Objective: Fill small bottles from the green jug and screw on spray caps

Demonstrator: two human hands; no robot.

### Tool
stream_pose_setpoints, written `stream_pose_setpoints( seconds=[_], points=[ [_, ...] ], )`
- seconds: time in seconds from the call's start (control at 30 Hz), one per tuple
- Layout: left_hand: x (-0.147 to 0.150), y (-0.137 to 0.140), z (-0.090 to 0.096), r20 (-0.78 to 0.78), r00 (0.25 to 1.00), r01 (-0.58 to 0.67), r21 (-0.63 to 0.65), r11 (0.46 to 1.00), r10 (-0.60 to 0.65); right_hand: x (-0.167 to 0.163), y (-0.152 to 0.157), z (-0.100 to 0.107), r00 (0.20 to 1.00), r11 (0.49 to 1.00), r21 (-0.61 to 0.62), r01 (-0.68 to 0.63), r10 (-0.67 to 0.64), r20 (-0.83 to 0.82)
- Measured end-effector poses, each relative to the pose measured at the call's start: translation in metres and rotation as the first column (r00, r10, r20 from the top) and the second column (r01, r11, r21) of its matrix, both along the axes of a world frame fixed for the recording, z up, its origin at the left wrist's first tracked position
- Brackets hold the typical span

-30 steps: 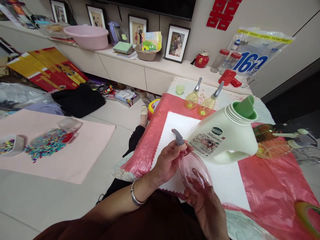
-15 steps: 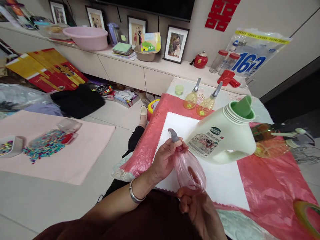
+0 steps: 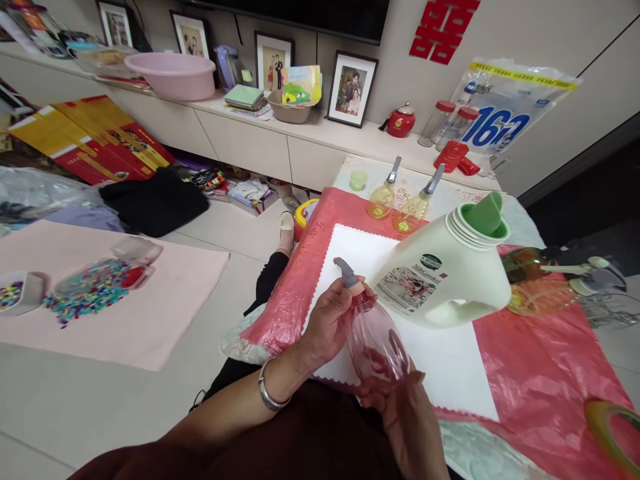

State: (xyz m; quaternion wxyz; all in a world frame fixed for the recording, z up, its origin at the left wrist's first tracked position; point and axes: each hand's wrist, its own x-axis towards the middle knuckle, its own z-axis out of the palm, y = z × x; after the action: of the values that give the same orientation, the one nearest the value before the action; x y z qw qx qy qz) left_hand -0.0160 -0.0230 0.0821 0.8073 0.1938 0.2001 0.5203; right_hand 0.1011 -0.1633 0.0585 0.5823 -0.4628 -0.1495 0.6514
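My left hand (image 3: 327, 320) grips the neck of a clear pink pump bottle (image 3: 377, 340), just under its grey pump head (image 3: 345, 272). The bottle is tilted, its top pointing up and left. At the rounded base, my right hand (image 3: 405, 407) is closed around the lower end, some of its fingers behind the bottle. Right beyond the bottle stands a large pale green jug (image 3: 455, 280) with a green cap (image 3: 486, 215) set in its mouth. Both rest above a white scalloped sheet (image 3: 455, 373) on the table.
Two yellowish pump bottles (image 3: 383, 200) stand at the back of the red-covered table (image 3: 540, 373). More bottles (image 3: 543, 297) lie at the right, with a roll of tape (image 3: 613, 433) at the front right corner. On the left, colourful beads (image 3: 93, 287) are spread over a pink sheet (image 3: 165, 300).
The pump head has turned slightly on the bottle. My right hand has shifted around the base, its fingers now reaching up the bottle's right side.
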Motion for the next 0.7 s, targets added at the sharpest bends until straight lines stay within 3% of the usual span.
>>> stream_pose_setpoints(
  seconds=[0.17,0.3,0.4,0.5,0.63,0.7],
  points=[
    [-0.001,0.002,0.003,-0.01,1.0,0.022,0.009,1.0,-0.022,-0.005,-0.005,-0.011,0.969,0.991,0.086,0.099,-0.116,0.218],
    [-0.003,0.002,0.004,-0.031,0.998,0.062,0.024,0.998,-0.061,0.003,-0.007,-0.019,0.999,0.997,0.062,0.038,-0.04,0.034],
    [-0.005,0.003,0.003,-0.023,0.998,0.06,0.0,0.998,-0.06,0.006,-0.004,-0.009,0.99,0.999,0.03,-0.045,0.049,-0.135],
    [-0.006,0.002,0.001,-0.008,0.998,0.065,-0.03,0.997,-0.066,0.004,0.002,0.006,0.981,0.994,0.008,-0.113,0.113,-0.159],
    [-0.006,0.001,0.001,-0.005,0.999,0.048,-0.05,0.998,-0.049,0.003,0.005,0.015,0.993,0.993,-0.114,0.028,-0.04,-0.107],
    [-0.005,0.0,0.001,0.0,0.999,0.034,-0.041,0.999,-0.034,0.003,0.004,0.015,0.989,0.99,-0.138,0.022,-0.041,-0.139]
  ],
)
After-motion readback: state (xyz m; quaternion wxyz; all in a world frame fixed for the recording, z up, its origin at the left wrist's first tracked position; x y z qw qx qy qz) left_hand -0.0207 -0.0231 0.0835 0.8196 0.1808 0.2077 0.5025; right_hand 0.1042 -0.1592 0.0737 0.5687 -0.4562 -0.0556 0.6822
